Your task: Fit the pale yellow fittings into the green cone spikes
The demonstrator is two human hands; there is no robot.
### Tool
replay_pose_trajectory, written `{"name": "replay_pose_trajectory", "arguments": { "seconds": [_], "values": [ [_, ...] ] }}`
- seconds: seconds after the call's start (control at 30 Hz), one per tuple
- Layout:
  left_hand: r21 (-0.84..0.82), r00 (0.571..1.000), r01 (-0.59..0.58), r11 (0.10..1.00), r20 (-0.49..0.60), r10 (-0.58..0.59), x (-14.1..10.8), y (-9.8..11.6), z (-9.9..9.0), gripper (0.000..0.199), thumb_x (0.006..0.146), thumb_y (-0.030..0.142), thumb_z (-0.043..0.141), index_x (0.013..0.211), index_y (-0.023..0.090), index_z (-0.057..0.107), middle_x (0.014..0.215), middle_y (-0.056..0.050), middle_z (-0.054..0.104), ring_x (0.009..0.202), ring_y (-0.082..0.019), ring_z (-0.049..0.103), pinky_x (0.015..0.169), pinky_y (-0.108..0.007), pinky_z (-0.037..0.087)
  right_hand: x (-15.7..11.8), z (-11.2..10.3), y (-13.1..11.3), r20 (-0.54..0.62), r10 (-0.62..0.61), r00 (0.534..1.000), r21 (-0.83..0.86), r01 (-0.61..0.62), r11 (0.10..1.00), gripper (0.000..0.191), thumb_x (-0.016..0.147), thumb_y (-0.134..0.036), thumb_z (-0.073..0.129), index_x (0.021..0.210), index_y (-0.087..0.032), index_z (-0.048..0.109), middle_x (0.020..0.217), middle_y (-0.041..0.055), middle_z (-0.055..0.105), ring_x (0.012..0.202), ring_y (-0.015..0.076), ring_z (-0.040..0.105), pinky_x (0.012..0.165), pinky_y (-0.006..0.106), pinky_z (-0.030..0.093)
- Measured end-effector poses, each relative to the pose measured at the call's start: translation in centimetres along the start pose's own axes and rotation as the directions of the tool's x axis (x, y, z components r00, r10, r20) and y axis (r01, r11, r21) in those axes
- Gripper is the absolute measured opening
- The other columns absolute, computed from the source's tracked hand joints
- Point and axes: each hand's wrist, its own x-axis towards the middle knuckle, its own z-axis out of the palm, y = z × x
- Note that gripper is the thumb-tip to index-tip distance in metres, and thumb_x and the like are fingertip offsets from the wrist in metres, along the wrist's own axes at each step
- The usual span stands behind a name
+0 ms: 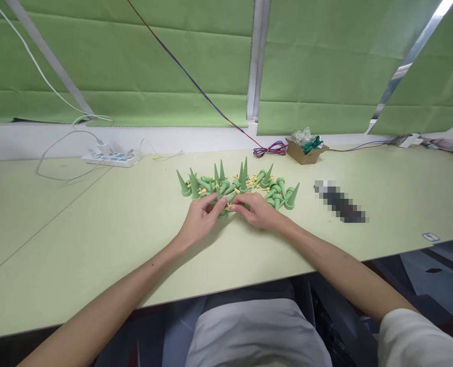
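Note:
My left hand (pixel 199 218) is closed at the front of a pile of green plastic spikes (pixel 194 186). Its thumb and fingers pinch a green spike (pixel 219 195), whose wide end is partly hidden near the fingertips. A small yellow plastic piece (pixel 228 207) shows between my two hands, against the tip of the left thumb. My right hand (pixel 260 210) meets it from the other side, thumb and forefinger pinched on the yellow piece. Several small yellow pieces (pixel 251 180) lie scattered among the spikes. Some spikes stand point up on their wide bases; others lie on their sides.
Behind the pile at the right is a small cardboard box (pixel 303 155) with clear and green plastic inside, beside a coil of red and blue wire (pixel 270 148). A white power strip (pixel 114 159) lies at the back left. A blurred dark object (pixel 341 203) rests to the right.

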Motion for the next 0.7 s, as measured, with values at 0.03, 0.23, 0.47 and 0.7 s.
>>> {"name": "replay_pose_trajectory", "arguments": {
  "seconds": [0.03, 0.23, 0.47, 0.7],
  "values": [
    [0.002, 1.000, -0.007, 1.000, 0.000, 0.007, -0.01, 0.05, -0.04, 0.047, 0.093, 0.052, 0.053, 0.062, 0.020, 0.041, 0.057, 0.004, 0.032, 0.051, -0.010, 0.034, 0.047, -0.027, 0.025, -0.01, 0.02, 0.01, -0.002, -0.001, 1.000, 0.000, 0.001, 1.000, 0.023, 0.098, -0.029, 0.052, 0.078, -0.019, 0.058, 0.070, 0.0009, 0.060, 0.064, 0.0146, 0.049, 0.066, 0.027, 0.039],
    [0.048, 0.999, -0.048, 0.998, 0.024, 0.047, 0.00, 0.28, -0.29, 0.039, 0.093, 0.050, 0.054, 0.072, 0.019, 0.060, 0.054, 0.003, 0.040, 0.050, -0.011, 0.037, 0.047, -0.027, 0.027, 0.01, 0.09, 0.03, 0.003, -0.008, 1.000, 0.000, 0.008, 1.000, 0.024, 0.098, -0.028, 0.051, 0.076, -0.020, 0.056, 0.067, 0.0003, 0.059, 0.063, 0.0147, 0.049, 0.066, 0.027, 0.038],
    [0.053, 0.999, -0.053, 0.997, 0.015, 0.052, -0.03, -0.24, -0.10, 0.033, 0.092, 0.048, 0.056, 0.082, 0.019, 0.067, 0.060, 0.002, 0.051, 0.052, -0.012, 0.042, 0.047, -0.026, 0.032, 0.02, 0.03, 0.12, 0.005, 0.003, 1.000, -0.016, -0.003, 1.000, 0.024, 0.098, -0.027, 0.050, 0.076, -0.020, 0.057, 0.066, -0.0001, 0.058, 0.062, 0.0145, 0.048, 0.066, 0.027, 0.037],
    [0.046, 0.999, -0.012, 0.999, 0.037, 0.011, -0.20, -0.15, 0.02, 0.031, 0.087, 0.048, 0.065, 0.099, 0.019, 0.068, 0.074, -0.002, 0.065, 0.061, -0.015, 0.056, 0.052, -0.026, 0.045, 0.08, -0.14, -0.06, -0.037, 0.022, 0.999, -0.037, -0.023, 0.999, 0.026, 0.099, -0.028, 0.048, 0.076, -0.019, 0.056, 0.068, 0.0002, 0.059, 0.062, 0.0139, 0.048, 0.064, 0.027, 0.037]
  ]
}}
